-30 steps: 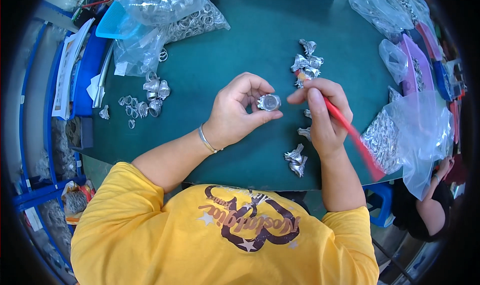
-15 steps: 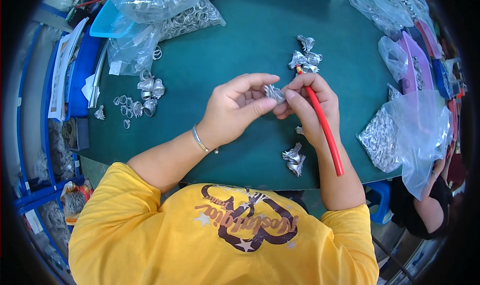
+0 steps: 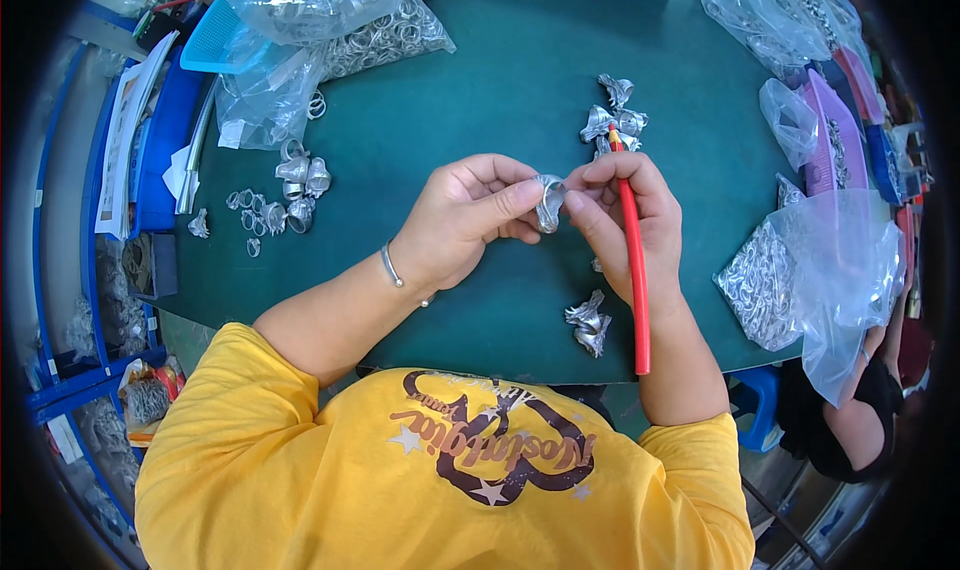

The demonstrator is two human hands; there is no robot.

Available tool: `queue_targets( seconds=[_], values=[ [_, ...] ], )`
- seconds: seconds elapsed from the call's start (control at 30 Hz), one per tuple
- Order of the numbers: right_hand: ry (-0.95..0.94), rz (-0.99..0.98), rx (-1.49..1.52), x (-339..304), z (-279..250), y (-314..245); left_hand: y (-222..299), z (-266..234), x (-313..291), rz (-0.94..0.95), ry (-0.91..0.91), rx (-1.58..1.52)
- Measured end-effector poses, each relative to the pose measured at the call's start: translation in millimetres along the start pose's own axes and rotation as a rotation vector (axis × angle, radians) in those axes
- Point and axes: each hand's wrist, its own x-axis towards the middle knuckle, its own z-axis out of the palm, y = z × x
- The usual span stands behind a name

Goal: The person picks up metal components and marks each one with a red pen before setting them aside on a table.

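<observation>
Pinched between the thumb and fingers of my left hand point(image 3: 467, 210) is a wide silver-coloured ring point(image 3: 549, 203), its round opening showing. My right hand point(image 3: 632, 210) is closed on a long red pen-like rod point(image 3: 637, 270) with a yellowish, pointed far end. The rod lies between thumb and fingers, its long end reaching back over my wrist. My right fingertips are right beside the ring; whether they touch it I cannot tell. Beyond my right hand lies a cluster of similar ornate rings point(image 3: 617, 92). Another small group point(image 3: 588, 322) rests nearer me, beside my right forearm.
On the green table point(image 3: 470, 70), several plain and wide rings point(image 3: 300, 185) lie at the left. A bag of rings point(image 3: 385, 40) sits behind them, near a light blue basket point(image 3: 210, 40). At the right are a bag of metal pieces point(image 3: 765, 280) and a purple basket point(image 3: 822, 140).
The ring has turned between my fingers, so its opening now shows. My left fingers have closed in around it. The red rod has swung a little more upright.
</observation>
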Motion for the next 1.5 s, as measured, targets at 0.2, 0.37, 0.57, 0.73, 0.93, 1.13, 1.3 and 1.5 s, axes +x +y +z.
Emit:
queue_targets(
  seconds=[0.2,0.37,0.57,0.73,0.93,1.13,1.3,1.5],
  values=[
    [-0.047,-0.126,-0.126,0,6,-8,-11,-5,2,0.205,0.007,-0.002],
    [-0.040,-0.134,-0.150,-1,2,-2,-7,3,-1,0.390,0.007,0.184],
    [-0.081,-0.098,-0.157,-2,2,-4,-10,3,-2,0.481,-0.032,0.314],
    [-0.084,-0.125,0.009,1,2,-2,-13,0,2,0.576,-0.026,0.347],
    [-0.031,-0.156,0.099,-1,0,-4,-12,4,1,0.521,-0.029,0.335],
    [-0.016,-0.252,0.051,0,-1,-1,-10,6,-1,0.389,-0.037,0.195],
    [-0.003,-0.245,0.036,0,2,-1,-11,-1,1,0.293,-0.133,0.018],
    [-0.014,-0.185,0.025,-1,1,-5,-7,4,0,0.248,0.017,0.032]
  ],
)
